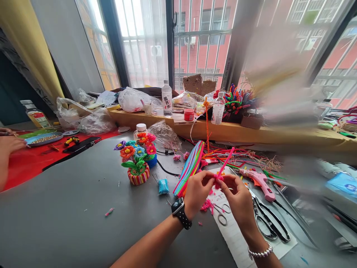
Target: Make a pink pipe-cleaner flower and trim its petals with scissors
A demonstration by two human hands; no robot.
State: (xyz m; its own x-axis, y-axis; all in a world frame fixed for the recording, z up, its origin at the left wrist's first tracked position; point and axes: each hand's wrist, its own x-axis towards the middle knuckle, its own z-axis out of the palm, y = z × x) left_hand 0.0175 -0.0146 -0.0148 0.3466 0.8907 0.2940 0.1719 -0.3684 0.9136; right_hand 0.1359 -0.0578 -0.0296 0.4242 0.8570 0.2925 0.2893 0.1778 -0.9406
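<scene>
Between my two hands is a pink pipe cleaner (226, 162), its straight end pointing up and its lower part bunched at my fingertips. My left hand (197, 190), with a watch on the wrist, pinches the bunched part from the left. From the other side my right hand (236, 193) pinches it too, fingers curled. Left of the hands lies a bundle of coloured pipe cleaners (189, 169). Under them are a written sheet of paper (231, 232), small scissors (222, 219) and pink fluff scraps (206, 204). Large scissors (269, 219) rest on the paper's right side.
A pot of pipe-cleaner flowers (138, 175) stands left of centre, beside a small blue packet (163, 186). A pink glue gun (260, 182) lies at right. Bottles, including a water bottle (166, 99), line the sill. Another person's hand (9, 145) is at far left near a bead tray (46, 138).
</scene>
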